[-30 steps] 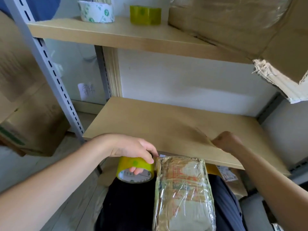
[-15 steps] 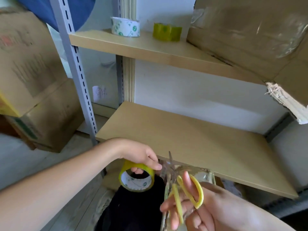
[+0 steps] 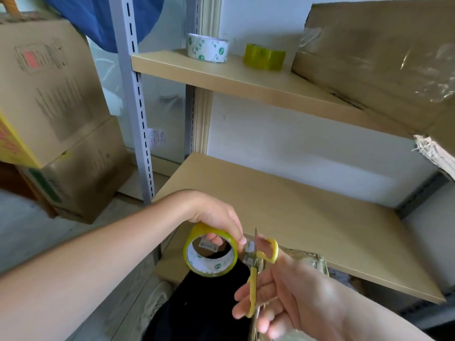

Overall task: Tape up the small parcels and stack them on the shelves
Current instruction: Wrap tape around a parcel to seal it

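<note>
A metal rack with pale wooden shelves fills the view; the lower shelf (image 3: 307,217) lies bare just beyond the hands. The step in hand looks like cutting the tape. The left hand (image 3: 216,217) grips the yellow tape roll (image 3: 211,252), fingers curled over its rim and through the core. The right hand (image 3: 283,299) holds yellow scissors (image 3: 258,264), fingers through the loops, blades at the short strip beside the roll. The parcel (image 3: 305,259) lies near, mostly hidden behind that hand. Next comes a clean snip, then pressing the end down.
</note>
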### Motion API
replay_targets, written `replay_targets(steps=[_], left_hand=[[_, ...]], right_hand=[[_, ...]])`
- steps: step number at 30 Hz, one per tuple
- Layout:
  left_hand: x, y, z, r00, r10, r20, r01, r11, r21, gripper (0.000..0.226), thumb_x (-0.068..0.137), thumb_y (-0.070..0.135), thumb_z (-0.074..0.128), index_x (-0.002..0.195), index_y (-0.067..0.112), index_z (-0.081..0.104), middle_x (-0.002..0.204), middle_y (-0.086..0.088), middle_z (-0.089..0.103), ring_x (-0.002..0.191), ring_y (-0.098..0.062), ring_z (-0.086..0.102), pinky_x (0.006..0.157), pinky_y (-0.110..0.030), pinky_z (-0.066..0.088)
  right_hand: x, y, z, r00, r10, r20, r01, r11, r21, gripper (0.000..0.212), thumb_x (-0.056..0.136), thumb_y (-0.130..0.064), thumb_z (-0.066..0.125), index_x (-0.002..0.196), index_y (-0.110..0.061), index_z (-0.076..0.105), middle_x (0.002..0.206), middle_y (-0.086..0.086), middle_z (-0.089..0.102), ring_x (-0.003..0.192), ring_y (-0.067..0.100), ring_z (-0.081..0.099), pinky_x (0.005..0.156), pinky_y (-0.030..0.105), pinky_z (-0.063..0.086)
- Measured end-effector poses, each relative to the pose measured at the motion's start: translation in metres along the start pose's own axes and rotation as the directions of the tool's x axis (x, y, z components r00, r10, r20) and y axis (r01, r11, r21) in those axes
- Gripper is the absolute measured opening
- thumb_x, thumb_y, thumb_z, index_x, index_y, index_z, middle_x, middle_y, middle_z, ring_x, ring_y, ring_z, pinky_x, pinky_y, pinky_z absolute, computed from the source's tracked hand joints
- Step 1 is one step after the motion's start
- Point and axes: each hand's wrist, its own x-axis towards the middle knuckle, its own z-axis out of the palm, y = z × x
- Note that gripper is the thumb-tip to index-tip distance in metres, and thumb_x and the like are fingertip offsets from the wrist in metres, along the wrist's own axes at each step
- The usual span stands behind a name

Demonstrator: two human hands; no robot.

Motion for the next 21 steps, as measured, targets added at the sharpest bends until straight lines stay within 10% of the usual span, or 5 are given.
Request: replay_targets(steps=[6, 12, 15, 21], left_hand=[[-0.001, -0.013, 0.0, 0.999, -0.053, -0.01, 0.054, 0.998, 0.03, 0.019, 0.097, 0.032, 0.062, 0.099, 0.017, 0.073, 0.063, 0.0, 0.053, 0.046, -0.009, 0.044, 0.044, -0.016, 0.036], [-0.019, -0.049, -0.011, 0.966, 0.011, -0.259, -0.037, 0.995, -0.095, 0.021, 0.098, 0.031, 0.061, 0.099, 0.015, 0.075, 0.061, -0.001, 0.054, 0.045, -0.009, 0.044, 0.043, -0.016, 0.037], [-0.01, -0.042, -0.007, 0.935, 0.053, -0.351, -0.103, 0.986, -0.128, 0.028, 0.097, 0.039, 0.06, 0.098, 0.015, 0.074, 0.056, 0.0, 0.054, 0.044, -0.01, 0.046, 0.045, -0.019, 0.04], [0.016, -0.011, 0.008, 0.947, 0.075, -0.311, -0.062, 0.997, 0.054, 0.056, 0.078, 0.075, 0.062, 0.094, 0.022, 0.07, 0.055, 0.004, 0.064, 0.049, -0.011, 0.058, 0.07, -0.03, 0.054]], right_hand=[[0.008, 0.013, 0.006, 0.949, -0.083, -0.304, 0.024, 0.981, -0.191, 0.053, 0.099, -0.048, 0.053, 0.075, -0.004, 0.072, 0.063, 0.013, 0.056, 0.036, 0.017, 0.042, 0.038, 0.024, 0.033], [-0.016, 0.0, -0.015, 0.926, -0.227, -0.303, 0.191, 0.971, -0.142, 0.043, 0.102, -0.034, 0.05, 0.091, -0.001, 0.075, 0.072, 0.017, 0.055, 0.042, 0.013, 0.043, 0.041, 0.02, 0.036], [-0.013, -0.027, -0.051, 0.705, -0.513, -0.489, 0.264, 0.831, -0.491, 0.025, 0.1, -0.017, 0.054, 0.088, -0.017, 0.076, 0.06, -0.002, 0.062, 0.044, 0.009, 0.044, 0.046, 0.017, 0.037], [0.068, -0.047, -0.18, 0.42, -0.571, -0.705, -0.238, 0.681, -0.693, 0.023, 0.091, -0.028, 0.068, 0.078, -0.009, 0.069, 0.048, -0.003, 0.061, 0.048, 0.007, 0.058, 0.039, 0.016, 0.036]])
